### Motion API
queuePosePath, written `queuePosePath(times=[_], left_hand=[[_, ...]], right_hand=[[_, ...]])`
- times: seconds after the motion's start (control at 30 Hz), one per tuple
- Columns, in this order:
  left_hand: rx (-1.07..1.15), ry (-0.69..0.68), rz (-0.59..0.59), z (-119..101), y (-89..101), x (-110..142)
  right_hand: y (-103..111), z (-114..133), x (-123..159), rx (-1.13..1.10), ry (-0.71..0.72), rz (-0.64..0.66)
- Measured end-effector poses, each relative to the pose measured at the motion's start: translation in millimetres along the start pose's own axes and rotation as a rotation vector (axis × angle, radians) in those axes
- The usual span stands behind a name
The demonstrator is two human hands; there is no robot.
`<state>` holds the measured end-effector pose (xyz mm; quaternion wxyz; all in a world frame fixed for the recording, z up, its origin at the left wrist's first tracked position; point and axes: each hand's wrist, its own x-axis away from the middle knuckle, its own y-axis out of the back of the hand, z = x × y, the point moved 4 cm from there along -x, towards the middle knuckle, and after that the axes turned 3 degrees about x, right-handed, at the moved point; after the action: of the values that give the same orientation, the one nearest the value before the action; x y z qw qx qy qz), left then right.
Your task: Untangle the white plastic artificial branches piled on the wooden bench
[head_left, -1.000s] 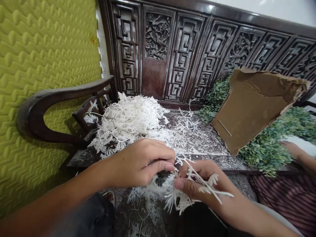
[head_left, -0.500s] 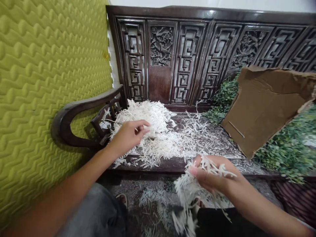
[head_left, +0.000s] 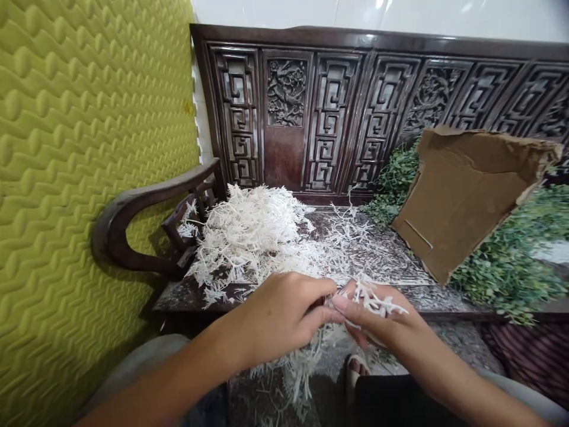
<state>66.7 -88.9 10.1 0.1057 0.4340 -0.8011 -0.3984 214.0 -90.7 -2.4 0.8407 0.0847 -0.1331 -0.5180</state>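
**Left hand [head_left: 275, 320] and right hand [head_left: 377, 323] meet on white sprigs [head_left: 373, 302]**

A green quilted wall panel [head_left: 89, 178] fills the left side and meets a dark carved backrest [head_left: 329, 118] and a curved wooden armrest [head_left: 133, 228]. On the surface [head_left: 386, 267] of the bench, a heap [head_left: 249, 237] of the same white material lies against the armrest, with loose strands [head_left: 351, 228] straggling right. Farther right, a torn cardboard sheet [head_left: 466, 196] stands tilted among green foliage [head_left: 511, 273]. Striped cloth [head_left: 528, 356] shows at the lower right, and a sandal [head_left: 355, 370] sits low between the person's legs.

The big change is at the hands: the left has left the heap and crossed over to the right, and the two now touch just off the surface's front edge. Neither grip is spread. The left fingers curl toward the bunch, their tips partly hidden, while the right thumb and fingers pinch it — the sprigs sit pressed between both hands, near the heap but apart from it. More white strands show below the hands — hanging from the bunch or lying lower down, I cannot tell which.
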Motion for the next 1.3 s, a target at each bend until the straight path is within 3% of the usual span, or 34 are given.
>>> queuePosePath(times=[0.23, 0.4, 0.47, 0.57, 0.63, 0.67, 0.73, 0.8, 0.93, 1.0, 1.07, 1.13, 1.23, 1.3], left_hand=[[0.37, 0.135, -0.01, 1, -3.7, -1], [0.422, 0.151, -0.049, -4, -10.9, -5], [0.391, 0.169, -0.166, 9, 1.6, -8], [0.327, 0.261, -0.546, 52, 42.2, -5], [0.324, 0.274, -0.743, 80, 66.8, 2], [0.313, 0.306, -0.761, 90, 73.3, 4], [0.309, 0.369, -0.655, 99, 73.5, 4], [0.275, 0.4, -0.452, 88, 60.9, 3], [0.199, 0.309, -0.032, 33, 23.4, 4], [0.195, 0.192, 0.083, 8, 9.0, 5], [0.145, 0.044, 0.088, -9, -0.1, 4], [0.062, -0.104, 0.008, -17, -5.4, 2], [-0.034, -0.223, -0.116, -16, -5.5, -3], [-0.066, -0.245, -0.21, -8, 7.5, -8]], right_hand=[[5, 1, 3, -0.072, 0.014, 0.115], [6, -4, 10, -0.027, -0.062, 0.014], [2, -1, 17, -0.041, -0.102, 0.06], [-5, 2, 30, -0.087, -0.151, 0.174], [-5, -3, 35, -0.11, -0.22, 0.121], [-4, -7, 36, -0.121, -0.259, 0.066], [0, -16, 36, -0.144, -0.301, -0.041], [3, -22, 34, -0.161, -0.305, -0.098], [5, -31, 32, -0.154, -0.334, -0.066], [3, -33, 33, -0.162, -0.343, -0.005], [3, -33, 33, -0.189, -0.357, 0.008], [5, -30, 33, -0.197, -0.363, -0.023], [11, -21, 31, -0.152, -0.355, -0.062], [9, -15, 31, -0.143, -0.341, -0.02]])
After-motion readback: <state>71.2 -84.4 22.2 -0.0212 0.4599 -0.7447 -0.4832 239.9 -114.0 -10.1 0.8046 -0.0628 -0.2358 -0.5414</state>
